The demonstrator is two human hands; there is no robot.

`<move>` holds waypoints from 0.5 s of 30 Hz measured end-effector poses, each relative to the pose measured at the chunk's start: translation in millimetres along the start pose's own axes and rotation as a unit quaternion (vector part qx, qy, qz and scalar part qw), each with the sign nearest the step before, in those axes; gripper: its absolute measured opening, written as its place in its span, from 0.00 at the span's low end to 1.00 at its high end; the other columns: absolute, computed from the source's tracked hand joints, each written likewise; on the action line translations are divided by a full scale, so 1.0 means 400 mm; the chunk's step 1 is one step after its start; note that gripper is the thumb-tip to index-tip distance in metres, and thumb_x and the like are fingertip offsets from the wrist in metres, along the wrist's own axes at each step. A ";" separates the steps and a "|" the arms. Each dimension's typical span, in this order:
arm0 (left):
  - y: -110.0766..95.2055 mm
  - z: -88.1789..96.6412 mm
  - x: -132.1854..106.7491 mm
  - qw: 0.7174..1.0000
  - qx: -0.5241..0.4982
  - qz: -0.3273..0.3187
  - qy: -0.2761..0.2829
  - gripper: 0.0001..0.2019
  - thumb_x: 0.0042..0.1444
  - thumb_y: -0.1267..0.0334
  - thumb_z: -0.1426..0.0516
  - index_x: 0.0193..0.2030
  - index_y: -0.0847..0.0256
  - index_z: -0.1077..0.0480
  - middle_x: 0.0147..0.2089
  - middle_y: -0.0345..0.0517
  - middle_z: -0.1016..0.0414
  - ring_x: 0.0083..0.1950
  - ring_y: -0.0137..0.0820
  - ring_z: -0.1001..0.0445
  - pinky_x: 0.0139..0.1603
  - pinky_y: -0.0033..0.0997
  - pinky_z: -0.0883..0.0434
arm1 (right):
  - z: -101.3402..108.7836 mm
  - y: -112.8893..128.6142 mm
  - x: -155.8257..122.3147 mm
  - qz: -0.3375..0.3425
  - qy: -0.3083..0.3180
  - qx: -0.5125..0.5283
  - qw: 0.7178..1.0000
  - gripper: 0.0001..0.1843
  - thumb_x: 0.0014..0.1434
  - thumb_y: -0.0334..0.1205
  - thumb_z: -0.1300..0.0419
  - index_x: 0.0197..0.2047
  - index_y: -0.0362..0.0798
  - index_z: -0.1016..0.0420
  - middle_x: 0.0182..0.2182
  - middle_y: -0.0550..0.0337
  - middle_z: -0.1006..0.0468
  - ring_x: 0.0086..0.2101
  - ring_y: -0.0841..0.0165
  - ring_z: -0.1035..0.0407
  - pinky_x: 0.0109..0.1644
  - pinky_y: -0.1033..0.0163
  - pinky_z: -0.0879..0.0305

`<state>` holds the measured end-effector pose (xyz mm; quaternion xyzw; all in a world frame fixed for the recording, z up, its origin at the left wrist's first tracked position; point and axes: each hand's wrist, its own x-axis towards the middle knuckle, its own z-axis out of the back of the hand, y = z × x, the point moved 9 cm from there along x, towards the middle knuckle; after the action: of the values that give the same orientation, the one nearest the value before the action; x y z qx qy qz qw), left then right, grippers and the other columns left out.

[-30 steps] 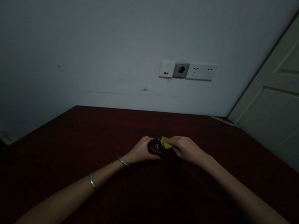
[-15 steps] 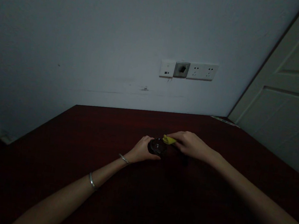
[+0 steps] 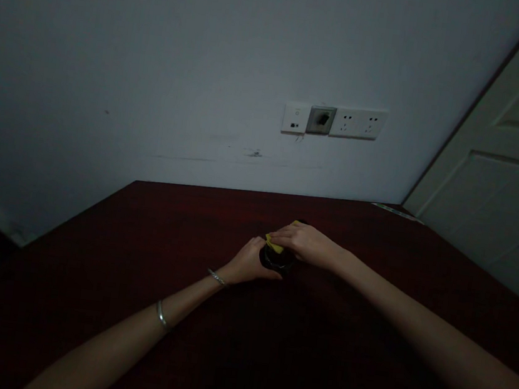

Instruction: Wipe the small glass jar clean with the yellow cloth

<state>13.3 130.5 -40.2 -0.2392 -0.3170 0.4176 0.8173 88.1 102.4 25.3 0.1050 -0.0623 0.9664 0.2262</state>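
On the table (image 3: 189, 224), left hand (image 3: 245, 263) grasps dark jar (image 3: 275, 260), right hand (image 3: 304, 244) yellow cloth (image 3: 273, 243).

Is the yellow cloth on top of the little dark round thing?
On top: the small yellow cloth sits under the right hand, pressed on the dark round object that the left hand grips.

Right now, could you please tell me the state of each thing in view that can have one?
Small dark round object: upright on the dark red wooden table, top covered by the cloth.
Folded yellow cloth: pressed onto the object's top.
Left hand: fingers wrapped round the object's side.
Right hand: fingers closed on the cloth.
White wall sockets: nothing plugged in.
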 end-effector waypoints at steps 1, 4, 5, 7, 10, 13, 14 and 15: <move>0.002 -0.001 0.000 1.000 0.002 0.001 0.000 0.36 0.29 0.53 0.29 0.49 0.61 0.32 0.49 0.52 0.28 0.53 0.45 0.31 0.54 0.45 0.34 | -0.002 -0.001 -0.004 0.007 0.001 -0.004 1.000 0.22 0.57 0.26 0.44 0.55 0.48 0.30 0.51 0.51 0.25 0.50 0.61 0.31 0.51 0.53 0.37; 0.004 -0.003 0.001 1.000 0.008 0.003 0.002 0.35 0.29 0.53 0.29 0.47 0.61 0.31 0.47 0.51 0.28 0.51 0.45 0.31 0.53 0.46 0.34 | -0.003 -0.002 -0.009 0.023 0.007 -0.013 1.000 0.19 0.59 0.28 0.43 0.54 0.48 0.29 0.52 0.51 0.26 0.51 0.61 0.31 0.52 0.53 0.38; 0.003 -0.004 0.001 1.000 0.010 0.002 0.003 0.35 0.29 0.53 0.29 0.47 0.61 0.31 0.48 0.51 0.28 0.51 0.45 0.31 0.53 0.46 0.33 | -0.003 -0.001 -0.008 0.027 0.009 -0.014 0.999 0.18 0.59 0.29 0.43 0.53 0.48 0.28 0.52 0.50 0.26 0.51 0.60 0.32 0.52 0.52 0.38; 0.001 -0.005 0.002 1.000 0.015 0.004 0.005 0.35 0.29 0.54 0.29 0.47 0.62 0.32 0.48 0.53 0.28 0.51 0.46 0.31 0.53 0.46 0.33 | -0.002 0.001 -0.005 0.033 0.013 -0.016 0.999 0.17 0.60 0.29 0.43 0.52 0.48 0.28 0.53 0.50 0.26 0.52 0.60 0.32 0.52 0.52 0.39; 0.000 -0.005 0.003 1.000 0.021 0.007 0.004 0.35 0.29 0.54 0.29 0.47 0.62 0.32 0.48 0.53 0.28 0.51 0.46 0.31 0.52 0.46 0.33 | -0.002 0.002 -0.001 0.031 0.017 -0.012 0.999 0.18 0.59 0.28 0.42 0.52 0.49 0.28 0.52 0.51 0.25 0.52 0.61 0.32 0.53 0.52 0.39; 0.001 -0.005 0.002 1.000 0.024 0.008 0.002 0.34 0.30 0.53 0.29 0.47 0.60 0.31 0.47 0.50 0.28 0.51 0.46 0.31 0.52 0.46 0.33 | -0.004 -0.007 -0.003 0.016 0.017 -0.001 1.000 0.18 0.59 0.28 0.43 0.52 0.49 0.28 0.52 0.52 0.25 0.52 0.60 0.32 0.53 0.52 0.39; 0.001 -0.004 0.001 1.000 0.024 0.007 0.002 0.34 0.30 0.53 0.29 0.47 0.60 0.31 0.47 0.50 0.27 0.50 0.45 0.31 0.52 0.46 0.33 | -0.005 -0.013 -0.007 0.007 0.016 0.004 1.000 0.19 0.59 0.28 0.43 0.53 0.49 0.28 0.52 0.53 0.26 0.52 0.60 0.31 0.53 0.52 0.38; 0.000 -0.004 0.000 1.000 0.024 0.006 0.003 0.33 0.30 0.53 0.30 0.47 0.60 0.31 0.47 0.49 0.27 0.50 0.45 0.30 0.52 0.45 0.33 | -0.004 -0.020 -0.011 -0.003 0.013 0.011 1.000 0.21 0.58 0.27 0.44 0.54 0.49 0.29 0.53 0.54 0.26 0.52 0.61 0.31 0.53 0.53 0.37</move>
<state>14.5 130.5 -41.3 -0.2226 -0.3031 0.4295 0.8210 95.2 107.9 23.2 0.0953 -0.0488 0.9675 0.2291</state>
